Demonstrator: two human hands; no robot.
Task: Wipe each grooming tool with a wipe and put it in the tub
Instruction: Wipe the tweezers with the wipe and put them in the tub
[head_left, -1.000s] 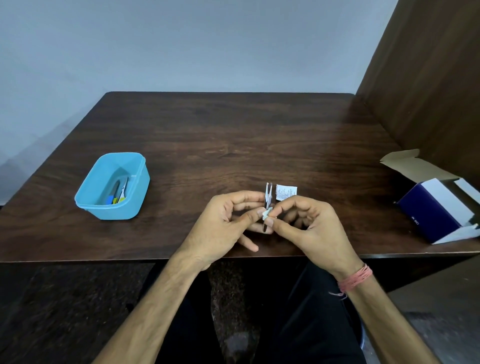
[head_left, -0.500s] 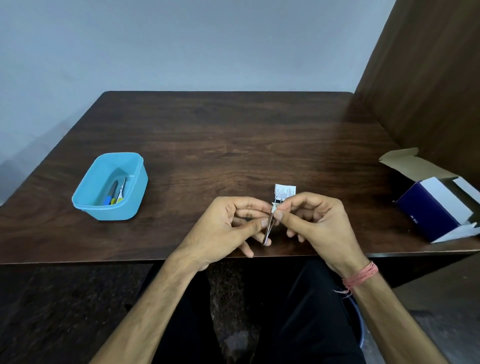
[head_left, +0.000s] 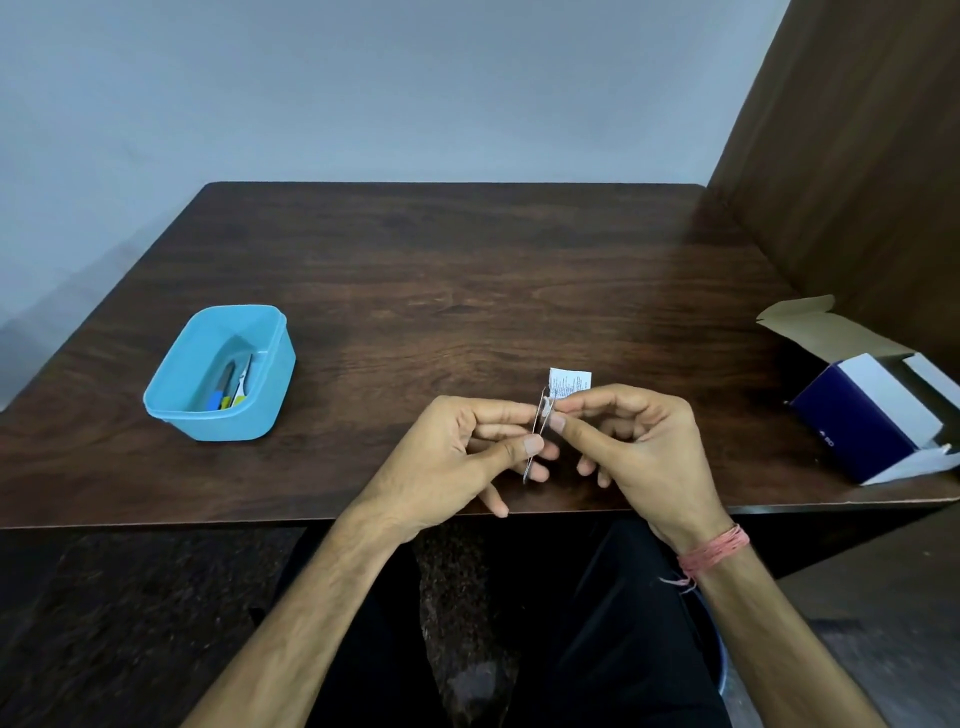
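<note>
Steel tweezers (head_left: 531, 457): your left hand (head_left: 457, 457) pinches them;
Wipe (head_left: 546, 410): your right hand (head_left: 644, 447) fingers clamp it on tweezers;
Tub (head_left: 182, 410): well left

The table (head_left: 467, 291) is dark wood with a visible grain and a soft sheen. The tub (head_left: 171, 410) at the left is smooth light-blue plastic, slightly glossy. The thin tool (head_left: 531, 457) between the hands looks like bright, shiny metal. The box (head_left: 857, 415) at the right is matt cardboard, navy and white outside, plain brown on its open flap. The sachet (head_left: 570, 379) is white printed paper.
</note>
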